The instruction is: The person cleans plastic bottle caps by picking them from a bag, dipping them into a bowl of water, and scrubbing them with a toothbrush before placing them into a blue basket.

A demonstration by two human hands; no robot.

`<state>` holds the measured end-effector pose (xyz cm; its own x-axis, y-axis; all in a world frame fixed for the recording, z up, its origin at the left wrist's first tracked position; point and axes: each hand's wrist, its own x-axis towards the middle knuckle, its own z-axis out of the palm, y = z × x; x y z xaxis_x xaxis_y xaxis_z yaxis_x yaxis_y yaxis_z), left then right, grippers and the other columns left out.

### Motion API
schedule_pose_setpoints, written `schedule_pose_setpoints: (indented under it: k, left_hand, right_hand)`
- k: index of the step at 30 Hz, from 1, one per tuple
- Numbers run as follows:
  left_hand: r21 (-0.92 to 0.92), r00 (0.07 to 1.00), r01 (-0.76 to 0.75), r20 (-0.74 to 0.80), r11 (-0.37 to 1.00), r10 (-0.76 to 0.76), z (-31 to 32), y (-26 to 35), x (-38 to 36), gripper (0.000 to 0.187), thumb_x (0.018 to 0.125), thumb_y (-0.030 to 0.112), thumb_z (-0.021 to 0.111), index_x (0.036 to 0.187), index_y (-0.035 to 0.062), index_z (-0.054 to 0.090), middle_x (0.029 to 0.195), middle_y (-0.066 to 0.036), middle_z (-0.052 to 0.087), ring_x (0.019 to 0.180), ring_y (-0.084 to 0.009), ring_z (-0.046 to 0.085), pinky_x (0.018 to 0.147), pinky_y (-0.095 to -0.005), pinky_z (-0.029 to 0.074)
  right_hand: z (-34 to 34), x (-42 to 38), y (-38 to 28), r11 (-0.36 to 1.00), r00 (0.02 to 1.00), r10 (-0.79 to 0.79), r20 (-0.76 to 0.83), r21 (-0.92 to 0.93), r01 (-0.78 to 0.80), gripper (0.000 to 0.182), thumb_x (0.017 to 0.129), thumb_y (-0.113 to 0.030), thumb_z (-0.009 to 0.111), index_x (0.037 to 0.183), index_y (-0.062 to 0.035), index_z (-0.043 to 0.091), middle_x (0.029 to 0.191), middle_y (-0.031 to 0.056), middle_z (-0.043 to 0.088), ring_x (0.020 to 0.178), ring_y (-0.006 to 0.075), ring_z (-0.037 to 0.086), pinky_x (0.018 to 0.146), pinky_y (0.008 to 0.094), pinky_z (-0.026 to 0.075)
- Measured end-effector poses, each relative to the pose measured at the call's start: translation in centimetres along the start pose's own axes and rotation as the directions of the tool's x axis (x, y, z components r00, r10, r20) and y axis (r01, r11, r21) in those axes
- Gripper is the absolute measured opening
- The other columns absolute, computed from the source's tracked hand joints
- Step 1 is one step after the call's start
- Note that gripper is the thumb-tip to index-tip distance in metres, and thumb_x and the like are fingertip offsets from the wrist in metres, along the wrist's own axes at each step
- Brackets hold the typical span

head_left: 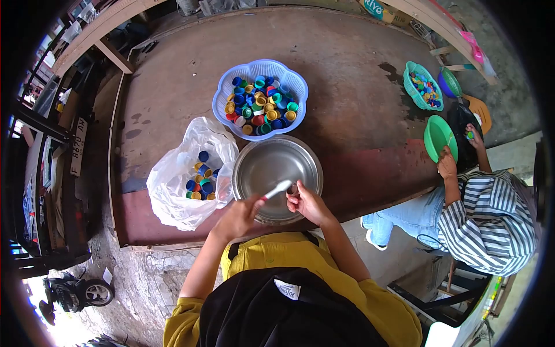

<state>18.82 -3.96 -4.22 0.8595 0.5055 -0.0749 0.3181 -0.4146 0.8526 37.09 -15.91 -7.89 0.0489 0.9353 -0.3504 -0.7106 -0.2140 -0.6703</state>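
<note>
My left hand (240, 218) is closed around a slim white-and-red tool (278, 189), perhaps a toothbrush; its white end points toward my right hand. My right hand (310, 206) pinches a small dark, round bottle cap (292, 189) between thumb and fingers. Both hands are over the near part of a round metal bowl (260, 165). Just beyond it stands a blue plastic basket (222, 95) filled with bottle caps in blue, gold, green, red and white. Left of the bowl, an open clear plastic bag (173, 176) holds several more caps.
Everything stands on a worn brown table (347, 63). At the right, a person in a striped shirt (488, 222) holds a green bowl (436, 136). A teal basket of small colourful pieces (423, 87) and a black bag (461, 118) are near that person.
</note>
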Motion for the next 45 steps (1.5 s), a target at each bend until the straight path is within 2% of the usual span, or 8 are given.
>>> schedule_pose_setpoints:
  k: [2,5,13,20,23,26,29,45]
  left_hand:
    - [-0.009,0.994,-0.105,0.024,0.994,0.105,0.9,0.1,-0.2,0.024,0.092,0.022,0.043,0.097,-0.0003,0.051,0.062,-0.025,0.053,0.061,-0.0427,0.053,0.052,-0.0465,0.038]
    - [0.025,0.998,0.039,-0.041,0.999,-0.038,-0.1,-0.7,0.3,0.024,0.092,0.022,0.043,0.097,0.0001,0.051,0.062,-0.025,0.053,0.062,-0.0430,0.053,0.053,-0.0466,0.038]
    - [0.046,1.000,-0.011,-0.023,0.999,0.012,-1.1,1.0,0.9,0.025,0.092,0.023,0.042,0.093,-0.0003,0.052,0.061,-0.023,0.053,0.061,-0.0416,0.053,0.054,-0.0442,0.039]
    - [-0.017,0.987,-0.057,0.150,0.998,0.059,-0.3,1.6,0.1,0.026,0.092,0.023,0.043,0.096,-0.0001,0.053,0.068,-0.024,0.054,0.070,-0.0416,0.054,0.059,-0.0452,0.040]
    - [-0.011,0.981,0.018,0.193,1.000,-0.016,-0.8,2.3,0.1,0.026,0.092,0.024,0.042,0.095,0.0003,0.053,0.068,-0.024,0.054,0.070,-0.0418,0.054,0.059,-0.0454,0.040]
    - [-0.001,0.980,0.031,0.197,1.000,-0.030,-0.6,2.3,0.1,0.025,0.092,0.024,0.043,0.095,0.0005,0.053,0.068,-0.024,0.054,0.070,-0.0419,0.053,0.059,-0.0452,0.040]
    - [-0.033,0.984,0.026,0.176,0.999,-0.020,-0.4,2.2,0.0,0.025,0.092,0.023,0.043,0.095,0.0006,0.052,0.067,-0.024,0.054,0.069,-0.0422,0.053,0.059,-0.0453,0.040]
    - [0.167,0.990,-0.129,0.072,0.977,0.118,-1.1,1.6,0.9,0.023,0.090,0.025,0.046,0.094,0.0033,0.053,0.064,-0.021,0.056,0.063,-0.0383,0.056,0.055,-0.0437,0.043]
  right_hand:
    - [-0.4,0.1,0.3,1.000,1.000,0.013,0.005,0.011,-0.013,0.043,0.094,-0.044,0.030,0.083,-0.0056,0.046,0.065,-0.0021,0.034,0.060,0.0110,0.040,0.059,0.0237,0.035]
    - [0.1,0.0,0.2,0.999,0.998,0.016,0.068,0.049,-0.019,0.044,0.094,-0.047,0.028,0.082,-0.0074,0.044,0.064,-0.0025,0.032,0.059,0.0113,0.039,0.059,0.0239,0.035]
    - [0.7,-0.4,-0.8,0.993,0.994,0.061,0.088,0.100,-0.070,0.045,0.092,-0.050,0.027,0.079,-0.0097,0.043,0.061,-0.0029,0.029,0.058,0.0126,0.039,0.058,0.0239,0.034]
    - [1.2,-0.2,-0.8,1.000,0.999,0.001,-0.047,-0.029,-0.003,0.041,0.094,-0.040,0.032,0.100,-0.0044,0.050,0.071,0.0021,0.046,0.068,0.0145,0.047,0.065,0.0257,0.038]
    - [2.2,-0.6,-1.3,0.987,0.995,-0.061,-0.075,0.143,0.072,0.041,0.095,-0.037,0.032,0.108,-0.0022,0.049,0.075,0.0026,0.049,0.070,0.0131,0.048,0.067,0.0247,0.039]
    - [2.0,-0.3,-0.7,0.982,0.989,-0.066,-0.134,0.167,0.088,0.040,0.095,-0.035,0.032,0.104,-0.0014,0.049,0.073,0.0016,0.046,0.067,0.0124,0.045,0.064,0.0239,0.036]
    - [-1.4,0.3,1.1,0.949,0.988,-0.079,0.130,0.312,0.035,0.038,0.094,-0.035,0.034,0.104,-0.0014,0.049,0.071,0.0010,0.042,0.064,0.0115,0.040,0.060,0.0233,0.033]
    - [0.6,-0.8,0.2,0.942,0.997,-0.071,0.021,0.330,0.060,0.038,0.092,-0.036,0.039,0.106,-0.0020,0.049,0.073,0.0020,0.043,0.066,0.0126,0.039,0.060,0.0242,0.032]
